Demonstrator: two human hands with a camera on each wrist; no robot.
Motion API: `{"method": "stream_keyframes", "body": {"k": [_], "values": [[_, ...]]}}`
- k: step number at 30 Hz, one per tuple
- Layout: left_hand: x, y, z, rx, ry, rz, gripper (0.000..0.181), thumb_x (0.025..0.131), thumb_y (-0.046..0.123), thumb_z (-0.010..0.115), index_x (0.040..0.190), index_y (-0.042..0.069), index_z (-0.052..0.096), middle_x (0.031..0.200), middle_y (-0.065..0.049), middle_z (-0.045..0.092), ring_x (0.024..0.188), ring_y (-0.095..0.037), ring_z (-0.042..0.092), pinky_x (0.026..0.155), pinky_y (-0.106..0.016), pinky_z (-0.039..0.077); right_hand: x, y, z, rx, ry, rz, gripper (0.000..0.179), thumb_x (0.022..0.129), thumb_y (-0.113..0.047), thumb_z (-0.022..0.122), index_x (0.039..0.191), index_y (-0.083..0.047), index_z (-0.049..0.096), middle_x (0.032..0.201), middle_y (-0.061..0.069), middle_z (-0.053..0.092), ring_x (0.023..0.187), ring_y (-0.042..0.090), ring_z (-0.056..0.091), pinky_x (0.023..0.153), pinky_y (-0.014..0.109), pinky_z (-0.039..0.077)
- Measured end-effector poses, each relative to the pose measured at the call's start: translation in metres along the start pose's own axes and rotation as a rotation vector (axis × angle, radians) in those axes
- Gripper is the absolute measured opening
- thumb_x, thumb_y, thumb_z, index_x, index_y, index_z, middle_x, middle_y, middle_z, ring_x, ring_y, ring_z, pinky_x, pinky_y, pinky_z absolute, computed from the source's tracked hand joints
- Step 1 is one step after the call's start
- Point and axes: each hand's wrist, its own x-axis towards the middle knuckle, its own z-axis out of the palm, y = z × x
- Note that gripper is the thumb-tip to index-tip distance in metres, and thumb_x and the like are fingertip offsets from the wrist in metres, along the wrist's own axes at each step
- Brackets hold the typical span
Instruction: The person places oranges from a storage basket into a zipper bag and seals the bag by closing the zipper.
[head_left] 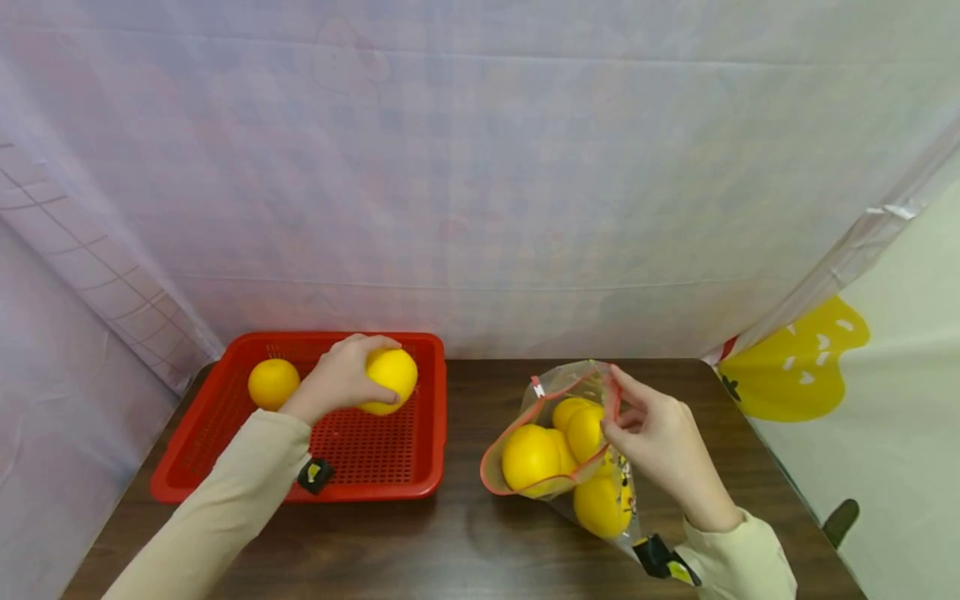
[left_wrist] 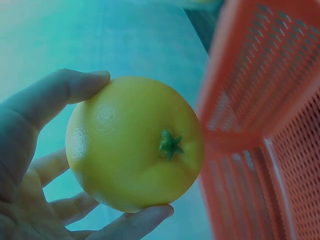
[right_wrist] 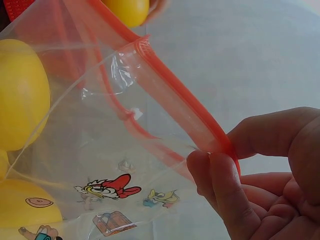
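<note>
My left hand (head_left: 347,375) holds a yellow-orange orange (left_wrist: 135,145) over the right part of the red plastic basket (head_left: 438,417). Thumb and fingers wrap its sides, and its green star-shaped stem end shows in the left wrist view. A second orange (head_left: 273,384) lies in the basket's left part. On the right, my right hand (head_left: 660,437) pinches the red-trimmed rim of a clear zip bag (right_wrist: 135,165) between thumb and fingers. The bag's mouth gapes toward the left, and several oranges (head_left: 531,458) sit inside. Cartoon figures are printed on the bag's side.
Basket and bag stand on a dark wood-grain table (head_left: 360,550), with a strip of tabletop between them. A pale patterned curtain (head_left: 480,183) hangs behind the table's back edge. A white zip slider (head_left: 537,388) sits on the bag's rim.
</note>
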Motion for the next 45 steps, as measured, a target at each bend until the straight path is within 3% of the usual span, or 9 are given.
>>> {"method": "stream_keyframes", "body": {"k": [10,16,25,38,45], "values": [[-0.01,0.04,0.006,-0.085,0.008,0.091,0.061,0.063,0.029,0.077,0.12,0.025,0.055,0.117,-0.004,0.051,0.095,-0.025,0.05,0.07,-0.039,0.046,-0.001,0.0,0.0,0.001,-0.006,0.009,0.06,0.072,0.003,0.065,0.129,0.004,0.046,0.11,0.023,0.061,0.059,0.009,0.06,0.05,0.02,0.048],[-0.016,0.062,0.01,-0.124,0.031,0.176,0.061,0.061,0.03,0.077,0.119,0.025,0.057,0.117,-0.001,0.051,0.099,-0.024,0.048,0.072,-0.038,0.046,0.0,0.0,0.001,0.003,0.0,-0.002,0.059,0.072,0.003,0.065,0.128,0.005,0.047,0.11,0.023,0.061,0.06,0.01,0.061,0.051,0.02,0.048],[-0.02,0.092,0.023,-0.231,-0.024,0.254,0.061,0.062,0.029,0.078,0.119,0.025,0.055,0.119,0.003,0.05,0.099,-0.019,0.048,0.071,-0.033,0.048,0.001,-0.001,0.002,0.0,-0.006,-0.014,0.059,0.072,0.004,0.065,0.128,0.006,0.046,0.111,0.024,0.06,0.06,0.011,0.062,0.051,0.02,0.048],[-0.017,0.119,0.051,-0.283,-0.094,0.359,0.064,0.066,0.032,0.078,0.124,0.027,0.052,0.119,0.004,0.049,0.102,-0.014,0.047,0.076,-0.028,0.046,0.002,-0.003,0.003,0.011,-0.019,-0.014,0.06,0.073,0.003,0.065,0.129,0.006,0.046,0.111,0.024,0.06,0.061,0.011,0.063,0.051,0.019,0.048],[-0.013,0.128,0.071,-0.304,-0.132,0.405,0.067,0.067,0.033,0.078,0.127,0.023,0.05,0.121,0.0,0.049,0.102,-0.015,0.048,0.077,-0.026,0.046,0.001,-0.005,0.005,0.008,0.0,-0.036,0.059,0.072,0.004,0.066,0.127,0.007,0.047,0.11,0.024,0.061,0.06,0.011,0.063,0.05,0.019,0.048]]}}
